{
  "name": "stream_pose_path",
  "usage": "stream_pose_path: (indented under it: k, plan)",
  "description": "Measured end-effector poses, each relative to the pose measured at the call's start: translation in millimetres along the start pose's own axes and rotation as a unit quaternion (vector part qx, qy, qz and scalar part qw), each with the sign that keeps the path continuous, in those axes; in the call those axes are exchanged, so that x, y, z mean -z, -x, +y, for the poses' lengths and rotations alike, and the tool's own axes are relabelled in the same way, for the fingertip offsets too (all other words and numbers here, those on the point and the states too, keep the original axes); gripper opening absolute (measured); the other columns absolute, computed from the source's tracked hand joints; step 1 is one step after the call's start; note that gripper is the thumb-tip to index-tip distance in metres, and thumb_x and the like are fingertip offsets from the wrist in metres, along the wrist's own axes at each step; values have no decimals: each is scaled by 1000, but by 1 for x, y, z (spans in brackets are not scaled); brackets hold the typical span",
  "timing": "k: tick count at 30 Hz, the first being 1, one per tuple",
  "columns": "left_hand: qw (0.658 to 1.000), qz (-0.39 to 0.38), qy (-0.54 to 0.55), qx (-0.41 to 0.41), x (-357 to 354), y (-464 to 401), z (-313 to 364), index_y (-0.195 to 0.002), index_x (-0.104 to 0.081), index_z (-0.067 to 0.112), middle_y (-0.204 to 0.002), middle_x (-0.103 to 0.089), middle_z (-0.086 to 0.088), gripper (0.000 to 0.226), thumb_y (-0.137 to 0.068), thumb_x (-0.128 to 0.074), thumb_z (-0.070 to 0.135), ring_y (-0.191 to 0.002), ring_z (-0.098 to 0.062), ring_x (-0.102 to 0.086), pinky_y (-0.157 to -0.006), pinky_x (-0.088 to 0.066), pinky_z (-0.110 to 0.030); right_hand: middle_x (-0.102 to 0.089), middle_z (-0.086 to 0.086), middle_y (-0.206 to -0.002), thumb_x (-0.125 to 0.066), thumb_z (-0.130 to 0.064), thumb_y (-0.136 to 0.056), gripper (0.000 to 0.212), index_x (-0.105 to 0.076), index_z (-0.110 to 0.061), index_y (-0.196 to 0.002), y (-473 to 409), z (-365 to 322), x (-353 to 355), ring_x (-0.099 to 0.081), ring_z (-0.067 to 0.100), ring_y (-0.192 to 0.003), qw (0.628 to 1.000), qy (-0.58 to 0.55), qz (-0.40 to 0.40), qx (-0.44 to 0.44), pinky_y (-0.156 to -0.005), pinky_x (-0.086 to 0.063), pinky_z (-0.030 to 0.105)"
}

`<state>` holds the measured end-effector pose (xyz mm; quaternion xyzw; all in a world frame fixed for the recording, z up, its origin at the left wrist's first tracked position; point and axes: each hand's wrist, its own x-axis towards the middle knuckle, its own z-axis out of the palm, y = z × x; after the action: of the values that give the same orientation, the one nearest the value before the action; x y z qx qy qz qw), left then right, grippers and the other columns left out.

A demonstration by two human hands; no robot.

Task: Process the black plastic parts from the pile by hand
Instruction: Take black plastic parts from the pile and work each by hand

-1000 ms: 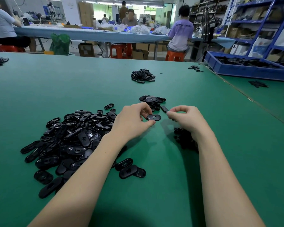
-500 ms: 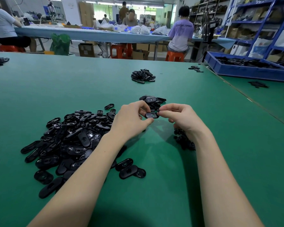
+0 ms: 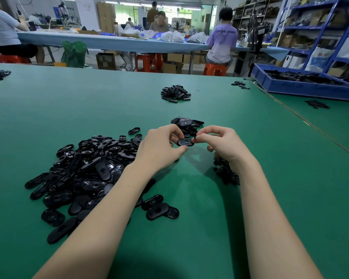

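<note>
- Green table (image 3: 250, 228) fills the view; a seam runs along its right side
- Blue bin (image 3: 302, 88) at far right, loaded with dark parts; sits on the table's far corner
- Main pile (image 3: 89, 170) of black oval plastic parts, left of centre; left forearm crosses over its near edge
- Far pile (image 3: 175, 93) well beyond the hands; smaller stack (image 3: 186, 124) just behind the fingers; a dark heap (image 3: 226, 172) partly hidden under the right wrist
- Left hand (image 3: 159, 148) raised above the table; thumb and curled fingers pinch one end of a part
- Right hand (image 3: 222, 143) curled likewise; fingertips pinch the opposite end
- Held part (image 3: 185, 142): one black oval with a central opening, flat side up, between both hands, clear of the table
</note>
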<state>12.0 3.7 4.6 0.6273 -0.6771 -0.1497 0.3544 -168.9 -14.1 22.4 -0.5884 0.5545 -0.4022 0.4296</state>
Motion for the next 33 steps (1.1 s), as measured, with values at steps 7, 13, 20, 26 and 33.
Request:
stream_pose_path:
  k: [7, 13, 20, 26, 33]
  plan:
    - [1000, 9, -13, 0, 0, 1, 0, -87, -63, 38, -78, -64, 23, 20, -75, -79, 41, -79, -6, -66, -83, -56, -37, -61, -7, -74, -74, -18, -85, 14, -77, -30, -77, 2, -4, -1, -40, 2, -49, 1000, 8, -7, 2, -41, -31, 10]
    - [1000, 20, -23, -3, -2, 1, 0, -85, -61, 40, -75, -62, 27, 20, -75, -79, 43, -82, -2, -65, -80, -55, -34, -65, -7, -71, -76, -16, -85, 14, -76, -25, -74, 3, -5, -2, -38, -1, -40, 1000, 11, -8, 2, -40, -30, 10]
    - [999, 27, -30, -7, -1, 2, 2, -89, -62, 38, -75, -62, 27, 21, -76, -77, 43, -84, -1, -64, -72, -49, -28, -55, -9, -62, -77, -20, -80, 11, -77, -27, -72, -2, -4, -6, -39, 0, -41, 998, 62, -3, 2, -47, -34, 17]
    - [1000, 18, 2, -8, 0, 3, 7, -90, -62, 36, -75, -70, 22, 17, -79, -75, 36, -82, -7, -65, -72, -51, -31, -54, -8, -62, -79, -24, -76, 9, -75, -29, -70, -5, -5, -11, -40, 0, -41, 996, 82, 1, 15, -53, -33, 22]
    - [999, 9, 43, 1, 1, 4, 8, -87, -62, 37, -75, -73, 17, 18, -79, -76, 30, -78, -9, -66, -80, -56, -38, -44, -20, -42, -78, -21, -78, 6, -77, -25, -74, -6, -4, -10, -42, -2, -38, 997, 78, -3, 10, -37, -28, 9]
